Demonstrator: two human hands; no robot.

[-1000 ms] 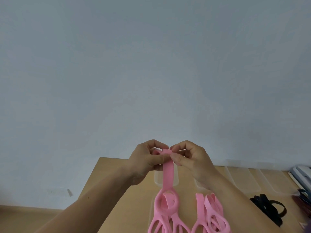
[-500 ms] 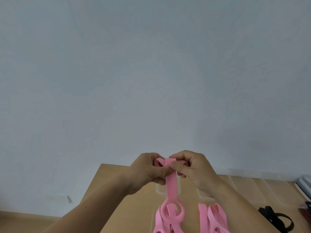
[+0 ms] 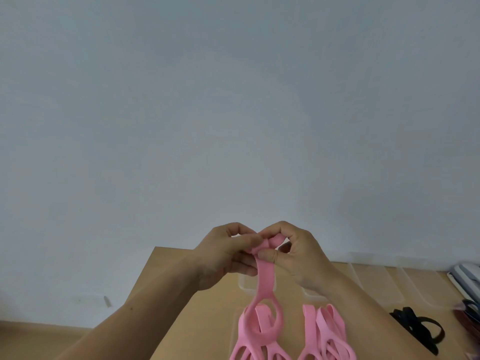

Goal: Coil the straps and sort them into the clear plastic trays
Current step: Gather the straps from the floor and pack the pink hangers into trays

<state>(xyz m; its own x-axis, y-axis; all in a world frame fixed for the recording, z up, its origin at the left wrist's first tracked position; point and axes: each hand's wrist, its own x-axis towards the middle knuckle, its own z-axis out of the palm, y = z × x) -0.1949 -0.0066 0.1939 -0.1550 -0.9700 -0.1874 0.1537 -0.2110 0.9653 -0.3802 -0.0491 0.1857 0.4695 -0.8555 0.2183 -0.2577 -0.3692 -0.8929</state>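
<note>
A pink strap [image 3: 265,279] hangs down from both hands, its top end rolled into a small coil between the fingertips. My left hand [image 3: 228,253] pinches the coil from the left. My right hand [image 3: 293,253] pinches it from the right, thumb pressed on the strap's front. The strap's lower part widens into a ring with loops over the wooden table [image 3: 187,328]. More pink straps [image 3: 327,331] lie in a pile at the bottom right of it. Clear plastic trays [image 3: 376,279] stand in a row along the table's back edge; another clear tray [image 3: 246,284] shows behind the hanging strap.
A black strap [image 3: 418,328] lies on the table at the right. Dark red and blue straps [image 3: 470,318] and white items [image 3: 467,276] sit at the far right edge. A plain grey wall fills the upper view. The table's left edge drops to the floor.
The strap's top end has been rolled further into a tighter coil between the fingertips, and the hanging length has shortened a little. Both hands stay close together above the table.
</note>
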